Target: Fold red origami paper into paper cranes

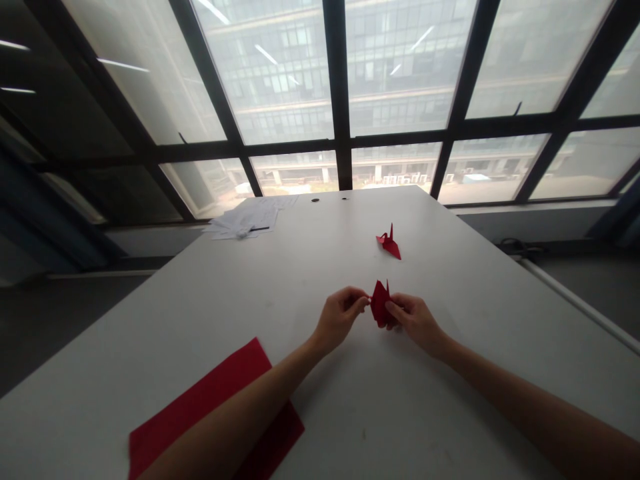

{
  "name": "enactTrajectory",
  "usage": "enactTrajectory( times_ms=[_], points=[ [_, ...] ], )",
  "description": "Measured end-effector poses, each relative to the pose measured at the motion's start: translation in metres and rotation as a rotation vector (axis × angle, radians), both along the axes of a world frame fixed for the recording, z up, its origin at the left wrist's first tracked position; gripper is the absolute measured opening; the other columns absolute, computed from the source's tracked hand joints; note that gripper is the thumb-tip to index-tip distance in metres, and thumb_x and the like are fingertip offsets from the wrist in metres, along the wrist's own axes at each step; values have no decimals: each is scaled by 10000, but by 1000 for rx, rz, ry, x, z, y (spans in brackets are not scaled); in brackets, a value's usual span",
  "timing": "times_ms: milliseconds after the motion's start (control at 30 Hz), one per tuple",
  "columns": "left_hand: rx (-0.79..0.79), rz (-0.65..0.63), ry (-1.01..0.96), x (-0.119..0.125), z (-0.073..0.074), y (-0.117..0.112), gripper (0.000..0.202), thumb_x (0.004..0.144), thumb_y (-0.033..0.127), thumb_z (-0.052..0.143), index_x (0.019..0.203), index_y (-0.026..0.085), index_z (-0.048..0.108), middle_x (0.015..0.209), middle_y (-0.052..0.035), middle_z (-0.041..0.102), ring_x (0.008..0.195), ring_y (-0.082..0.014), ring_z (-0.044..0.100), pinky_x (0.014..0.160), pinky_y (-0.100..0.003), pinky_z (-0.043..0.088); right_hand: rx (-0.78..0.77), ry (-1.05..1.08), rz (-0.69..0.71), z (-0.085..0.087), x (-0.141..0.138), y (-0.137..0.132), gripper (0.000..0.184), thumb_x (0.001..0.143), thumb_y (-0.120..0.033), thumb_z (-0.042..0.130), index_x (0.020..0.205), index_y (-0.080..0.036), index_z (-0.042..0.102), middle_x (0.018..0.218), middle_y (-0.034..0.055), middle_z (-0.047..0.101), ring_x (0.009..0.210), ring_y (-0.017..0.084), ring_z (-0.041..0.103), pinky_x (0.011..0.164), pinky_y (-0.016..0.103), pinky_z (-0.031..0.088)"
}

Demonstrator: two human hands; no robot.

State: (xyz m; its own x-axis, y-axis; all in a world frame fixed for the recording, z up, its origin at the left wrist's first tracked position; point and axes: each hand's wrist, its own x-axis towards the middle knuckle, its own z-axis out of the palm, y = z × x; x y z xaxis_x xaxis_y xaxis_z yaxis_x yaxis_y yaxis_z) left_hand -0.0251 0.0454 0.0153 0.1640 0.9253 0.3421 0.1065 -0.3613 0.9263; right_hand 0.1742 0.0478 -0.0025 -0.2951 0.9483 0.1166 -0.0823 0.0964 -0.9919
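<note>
A red folded paper crane [380, 305] is held just above the table between my two hands. My right hand [413, 321] grips its right side, thumb in front and fingers behind. My left hand [343, 311] is closed in a pinch at the crane's left tip, where a small pale spot shows by the fingertips. A thin point of the folded paper sticks up near my right thumb. Farther back on the table stands a second red paper crane [389, 244], apart from both hands.
Red paper sheets [215, 385] lie at the near left, partly under my left forearm. White papers [245, 219] with a dark pen [259, 229] rest at the far left of the white table [320, 253]. Framed windows [291, 73] rise behind the table's far edge.
</note>
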Motion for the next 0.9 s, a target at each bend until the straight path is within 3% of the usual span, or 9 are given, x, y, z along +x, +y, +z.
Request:
enactTrajectory(
  times_ms=[200, 467, 900],
  points=[
    [162, 31, 129, -2, -1, 0, 53, 900, 220, 670, 877, 189, 706, 892, -29, 622, 797, -141, 577, 732, -259, 474, 8, -33, 44, 3, -1, -2, 413, 867, -557, 648, 874, -146, 693, 660, 48, 708, 550, 160, 631, 514, 268, 461],
    [318, -22, 235, -6, -2, 2, 65, 929, 253, 648, 924, 209, 695, 946, -50, 594, 865, -170, 576, 784, -299, 496, -21, -82, 138, 2, 3, -2, 394, 888, -533, 620, 864, -144, 680, 632, 40, 696, 502, 141, 586, 485, 251, 424],
    [369, -63, 277, -6, 1, -2, 83, 942, 188, 599, 939, 200, 681, 939, -57, 623, 863, -165, 607, 772, -289, 499, -21, -78, 209, 3, 6, 1, 392, 897, -539, 617, 827, -156, 661, 645, 28, 686, 516, 138, 559, 510, 258, 419]
  ],
)
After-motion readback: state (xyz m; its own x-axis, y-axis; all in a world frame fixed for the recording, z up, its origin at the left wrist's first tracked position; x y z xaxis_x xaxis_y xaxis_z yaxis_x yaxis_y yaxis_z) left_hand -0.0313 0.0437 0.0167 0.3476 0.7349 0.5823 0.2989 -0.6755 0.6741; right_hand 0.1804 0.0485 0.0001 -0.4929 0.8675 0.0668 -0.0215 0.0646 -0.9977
